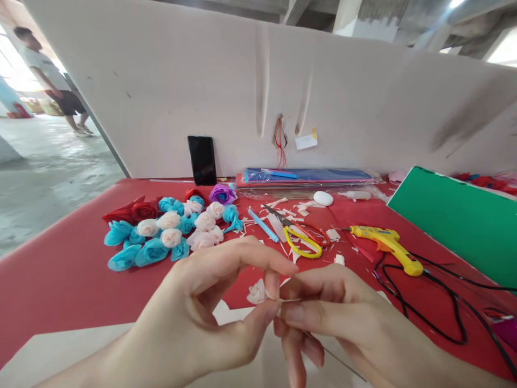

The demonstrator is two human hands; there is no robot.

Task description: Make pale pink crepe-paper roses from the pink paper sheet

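Note:
A small pale pink paper flower (256, 291) is pinched at its base between the thumb and fingers of my left hand (218, 302). Right beside it, my right hand (327, 307) has its thumb and fingertips closed on the narrow end below the bloom, where a thin strip shows. From under the right fingers a thin wire stem (343, 364) runs down to the right. The fingertips of both hands nearly touch and hide most of the join. Beneath the hands lies a sheet of pale paper (81, 347).
Finished blue, white, red and purple paper flowers (167, 229) cluster at left. Scissors (301, 234), a light-blue pen (263, 224) and paper scraps lie ahead. A yellow glue gun (383, 245) with black cord (440, 323) and a green board (460, 226) are at right. A phone (202, 160) leans on the partition.

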